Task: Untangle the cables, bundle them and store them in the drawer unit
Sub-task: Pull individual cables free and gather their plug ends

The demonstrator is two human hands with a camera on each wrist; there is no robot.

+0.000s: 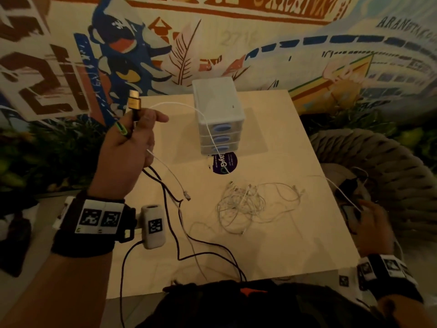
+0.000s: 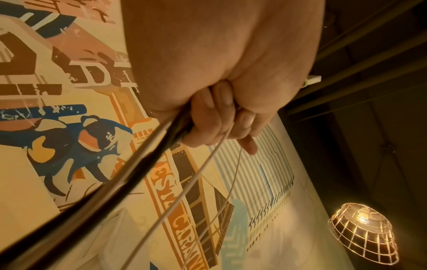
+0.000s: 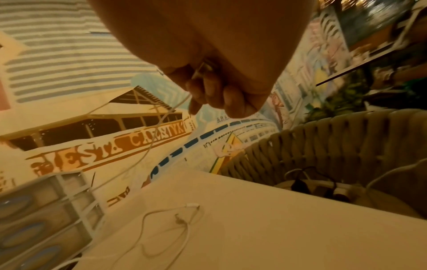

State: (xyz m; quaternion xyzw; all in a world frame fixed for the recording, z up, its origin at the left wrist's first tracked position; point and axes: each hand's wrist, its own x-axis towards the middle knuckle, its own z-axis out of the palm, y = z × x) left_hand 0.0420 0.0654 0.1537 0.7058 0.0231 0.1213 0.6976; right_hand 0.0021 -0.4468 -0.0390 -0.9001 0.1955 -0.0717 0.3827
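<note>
1. Three drawers of the drawer unit face the camera on the pale table; the right hand, beyond the table's right edge, is dim. The white cable tangle lies before the unit. The left hand grips black cables.
2. Left fingers curl around the black cables and a white cable.
3. Right fingers, blurred, pinch the white cable beside a woven chair.

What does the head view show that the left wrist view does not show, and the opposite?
Only the head view shows the pale wooden table, the white three-drawer plastic unit, the tangled pile of thin white cables, the gold flat plug and the right hand. Only the left wrist view shows a lit wire-cage lamp and the curled fingertips from below. Both show the left hand gripping black cables and a thin white cable.
</note>
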